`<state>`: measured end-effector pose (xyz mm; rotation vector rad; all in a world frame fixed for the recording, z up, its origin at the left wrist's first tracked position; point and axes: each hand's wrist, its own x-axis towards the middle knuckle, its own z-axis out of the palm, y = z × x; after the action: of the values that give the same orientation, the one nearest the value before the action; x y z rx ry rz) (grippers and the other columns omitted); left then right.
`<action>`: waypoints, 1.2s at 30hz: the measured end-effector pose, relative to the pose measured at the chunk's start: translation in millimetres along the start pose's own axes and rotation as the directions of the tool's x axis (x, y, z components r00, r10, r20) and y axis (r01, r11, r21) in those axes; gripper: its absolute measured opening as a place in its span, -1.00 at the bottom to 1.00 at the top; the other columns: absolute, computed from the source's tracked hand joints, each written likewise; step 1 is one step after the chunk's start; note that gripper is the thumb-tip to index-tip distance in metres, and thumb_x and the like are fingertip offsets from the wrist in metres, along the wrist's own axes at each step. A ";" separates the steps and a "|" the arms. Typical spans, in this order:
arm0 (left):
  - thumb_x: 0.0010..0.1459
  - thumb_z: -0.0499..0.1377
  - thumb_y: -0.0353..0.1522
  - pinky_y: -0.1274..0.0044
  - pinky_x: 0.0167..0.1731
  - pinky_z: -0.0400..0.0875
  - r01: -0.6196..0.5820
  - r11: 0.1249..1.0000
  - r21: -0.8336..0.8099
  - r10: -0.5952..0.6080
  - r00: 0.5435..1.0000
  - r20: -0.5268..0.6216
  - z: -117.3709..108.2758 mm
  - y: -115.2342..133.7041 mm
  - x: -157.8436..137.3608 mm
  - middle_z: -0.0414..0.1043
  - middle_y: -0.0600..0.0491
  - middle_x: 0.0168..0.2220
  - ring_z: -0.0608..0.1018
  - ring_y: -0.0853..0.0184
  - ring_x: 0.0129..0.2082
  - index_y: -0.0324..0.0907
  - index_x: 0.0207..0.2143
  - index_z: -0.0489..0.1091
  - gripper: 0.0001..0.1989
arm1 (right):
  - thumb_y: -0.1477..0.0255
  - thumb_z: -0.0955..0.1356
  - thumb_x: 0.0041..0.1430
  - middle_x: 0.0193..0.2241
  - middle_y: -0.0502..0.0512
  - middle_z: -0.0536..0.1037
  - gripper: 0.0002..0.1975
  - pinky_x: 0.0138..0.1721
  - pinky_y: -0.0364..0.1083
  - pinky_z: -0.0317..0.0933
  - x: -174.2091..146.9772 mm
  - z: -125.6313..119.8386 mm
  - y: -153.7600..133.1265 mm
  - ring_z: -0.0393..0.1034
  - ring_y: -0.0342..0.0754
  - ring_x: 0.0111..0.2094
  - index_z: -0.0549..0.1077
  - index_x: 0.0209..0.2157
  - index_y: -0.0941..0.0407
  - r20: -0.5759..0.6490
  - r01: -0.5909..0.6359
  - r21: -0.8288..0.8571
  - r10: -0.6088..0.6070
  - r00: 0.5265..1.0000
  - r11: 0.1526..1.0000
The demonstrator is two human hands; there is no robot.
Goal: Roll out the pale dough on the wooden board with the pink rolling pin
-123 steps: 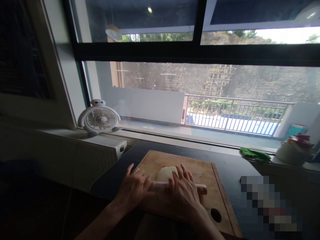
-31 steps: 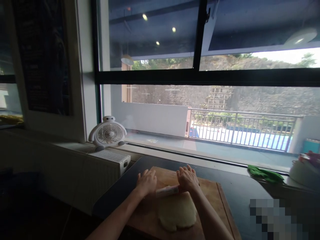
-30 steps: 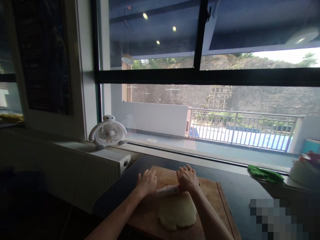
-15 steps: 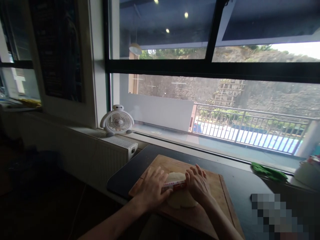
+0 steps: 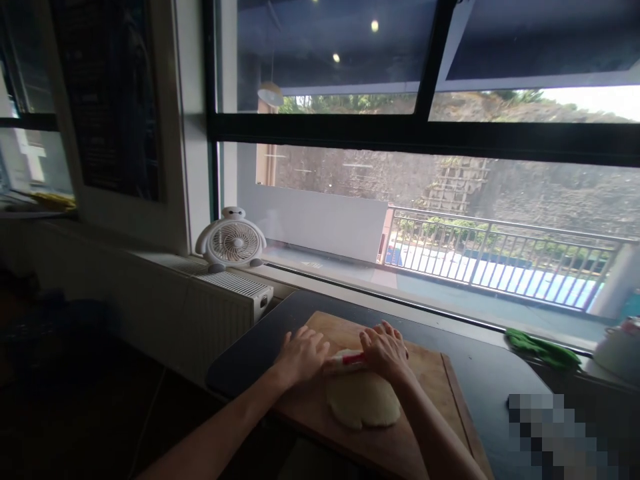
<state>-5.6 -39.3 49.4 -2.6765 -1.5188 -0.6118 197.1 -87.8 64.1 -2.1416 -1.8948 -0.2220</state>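
A round, flattened sheet of pale dough (image 5: 364, 400) lies on a wooden board (image 5: 430, 400). Across the dough's far edge sits a rolling pin (image 5: 353, 359) with white and red printing. Over its left end rests my left hand (image 5: 301, 355), palm down, fingers stretched forward and slightly apart. My right hand (image 5: 384, 350) lies palm down on the other end, with its fingers reaching past the pin. Both ends of the pin are hidden under my hands. The dough's near edge is uneven, with a small notch.
The board lies on a dark table (image 5: 280, 333) against a window sill. A white figure-shaped fan (image 5: 235, 241) stands above a radiator (image 5: 230, 297) at the left. To the right are a green cloth (image 5: 543, 350), a whitish container (image 5: 620, 353) and a blurred-out patch (image 5: 545, 427).
My hands and the rolling pin have moved away from me, towards the dough's far edge. The pin has turned, showing a different red patch, and more of the near dough is uncovered.
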 end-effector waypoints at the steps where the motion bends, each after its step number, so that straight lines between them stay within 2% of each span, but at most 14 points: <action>1: 0.24 -0.15 -0.18 0.16 0.07 0.06 -0.022 1.000 -0.003 0.022 0.999 -0.028 -2.0 6.2 -11.0 0.39 0.03 -0.01 0.23 0.13 0.13 -0.03 -0.15 0.41 -0.62 | 0.25 -0.02 0.30 0.01 0.09 0.38 -0.53 0.12 0.09 -0.22 -13.5 -0.7 1.3 -0.11 0.06 0.21 0.43 -0.14 0.01 -0.029 0.010 -0.003 -0.010 1.000 1.000; 5: 0.23 -0.10 -0.20 0.16 0.14 -0.09 -0.087 0.996 0.030 0.090 0.981 -0.170 -7.2 24.7 -43.4 0.31 -0.03 0.07 0.14 0.09 0.18 -0.07 -0.08 0.40 -0.64 | 0.27 -0.02 0.31 0.00 0.03 0.37 -0.55 0.14 0.08 -0.24 -54.4 0.8 6.1 -0.08 0.02 0.20 0.42 -0.15 -0.03 -0.171 0.033 0.009 -0.031 0.985 0.999; 8: 0.24 -0.11 -0.21 0.16 0.15 -0.11 -0.112 0.993 0.048 0.119 0.976 -0.182 -7.5 25.2 -43.0 0.31 -0.02 0.07 0.15 0.09 0.17 -0.07 -0.08 0.40 -0.63 | 0.27 -0.02 0.31 0.00 0.02 0.36 -0.55 0.14 0.07 -0.25 -55.2 0.9 6.1 -0.08 0.01 0.19 0.42 -0.15 -0.03 -0.176 0.035 0.010 -0.033 0.984 0.999; 11: 0.25 -0.15 -0.22 0.17 0.11 -0.04 -0.062 0.997 0.052 0.069 0.986 -0.151 -6.1 16.1 -20.1 0.39 -0.01 -0.03 0.22 0.13 0.12 -0.07 -0.21 0.44 -0.63 | 0.25 -0.02 0.30 -0.01 0.09 0.38 -0.51 0.13 0.09 -0.25 -27.8 -1.1 3.0 -0.10 0.05 0.20 0.45 -0.17 0.02 -0.076 0.003 -0.005 -0.004 0.997 1.000; 14: 0.24 -0.15 -0.25 0.21 0.07 0.05 0.025 0.997 0.067 -0.017 0.993 -0.117 -2.7 2.6 14.5 0.44 -0.03 -0.13 0.28 0.16 0.06 -0.10 -0.32 0.45 -0.62 | 0.23 -0.01 0.28 -0.08 0.18 0.44 -0.49 0.07 0.11 -0.13 12.5 0.9 0.1 0.03 0.09 0.14 0.49 -0.22 0.07 0.005 -0.032 0.001 0.032 0.999 0.999; 18: 0.16 -0.05 -0.27 0.22 0.02 0.12 0.152 0.981 0.123 -0.145 0.988 -0.061 4.2 -15.3 55.3 0.44 -0.13 -0.14 0.32 0.12 0.02 -0.18 -0.31 0.47 -0.68 | 0.23 0.03 0.24 -0.11 0.26 0.45 -0.50 0.00 0.12 -0.04 53.9 9.0 -1.9 0.15 0.12 0.05 0.50 -0.23 0.12 0.035 -0.067 0.006 0.067 0.997 0.998; 21: 0.12 -0.02 -0.30 0.23 -0.01 0.16 0.176 0.975 0.139 -0.174 0.984 -0.028 8.9 -22.5 67.4 0.44 -0.16 -0.14 0.34 0.10 0.01 -0.20 -0.30 0.48 -0.70 | 0.23 0.04 0.24 -0.10 0.25 0.44 -0.51 -0.01 0.13 -0.02 60.7 10.2 -1.8 0.16 0.12 0.05 0.49 -0.22 0.12 0.051 -0.065 0.008 0.064 0.997 0.998; 24: 0.15 -0.05 -0.30 0.22 0.00 0.15 0.114 0.987 0.112 -0.110 0.993 -0.045 11.0 -19.7 56.0 0.43 -0.14 -0.11 0.31 0.10 0.05 -0.18 -0.30 0.47 -0.69 | 0.21 0.05 0.25 -0.09 0.18 0.45 -0.54 0.01 0.13 -0.04 42.9 5.3 0.1 0.10 0.11 0.11 0.48 -0.21 0.05 0.063 -0.013 0.008 0.013 0.998 1.000; 27: 0.22 -0.14 -0.28 0.16 0.05 0.07 0.006 0.999 0.052 -0.003 0.998 -0.058 8.7 -7.6 24.4 0.42 -0.04 -0.08 0.25 0.12 0.10 -0.10 -0.27 0.45 -0.64 | 0.21 0.02 0.28 -0.03 0.11 0.40 -0.54 0.09 0.14 -0.16 7.3 1.0 2.4 -0.04 0.10 0.18 0.45 -0.16 0.01 0.041 0.035 -0.002 -0.035 0.999 0.999; 30: 0.26 -0.16 -0.26 0.15 0.13 -0.07 -0.089 0.995 0.036 0.092 0.989 -0.115 2.3 7.4 -11.6 0.41 0.01 -0.05 0.19 0.14 0.15 -0.06 -0.22 0.43 -0.63 | 0.21 -0.04 0.30 0.07 0.07 0.31 -0.50 0.14 0.13 -0.28 -30.6 3.3 4.5 -0.16 0.08 0.23 0.40 -0.10 0.00 -0.079 0.043 -0.009 -0.043 0.996 0.999; 32: 0.26 -0.15 -0.25 0.17 0.16 -0.15 -0.136 0.989 0.051 0.143 0.974 -0.176 -1.9 14.9 -27.2 0.37 0.00 -0.01 0.15 0.14 0.18 -0.06 -0.16 0.42 -0.64 | 0.19 -0.04 0.30 0.10 0.05 0.28 -0.51 0.15 0.09 -0.28 -47.2 6.4 5.6 -0.15 0.05 0.23 0.35 -0.02 0.00 -0.160 0.034 -0.006 -0.034 0.987 0.999; 34: 0.25 -0.14 -0.24 0.18 0.17 -0.18 -0.157 0.986 0.061 0.166 0.966 -0.196 -4.2 18.2 -30.2 0.36 -0.02 0.00 0.13 0.14 0.19 -0.07 -0.16 0.42 -0.64 | 0.18 -0.03 0.30 0.10 0.04 0.27 -0.52 0.15 0.07 -0.27 -51.4 7.3 5.4 -0.14 0.03 0.22 0.31 0.03 0.00 -0.178 0.031 -0.007 -0.031 0.983 1.000; 36: 0.25 -0.14 -0.26 0.16 0.16 -0.15 -0.132 0.989 0.062 0.142 0.973 -0.182 -3.5 16.8 -19.4 0.39 -0.03 -0.04 0.14 0.13 0.18 -0.08 -0.21 0.43 -0.64 | 0.18 -0.03 0.30 0.10 0.05 0.27 -0.52 0.15 0.08 -0.28 -42.1 4.9 3.8 -0.16 0.04 0.22 0.33 0.01 0.00 -0.128 0.021 -0.018 -0.024 0.991 1.000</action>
<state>-1.7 -64.9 49.2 -2.5764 -1.2743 -0.7803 195.0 -126.6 46.8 -2.0639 -1.8513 -0.3715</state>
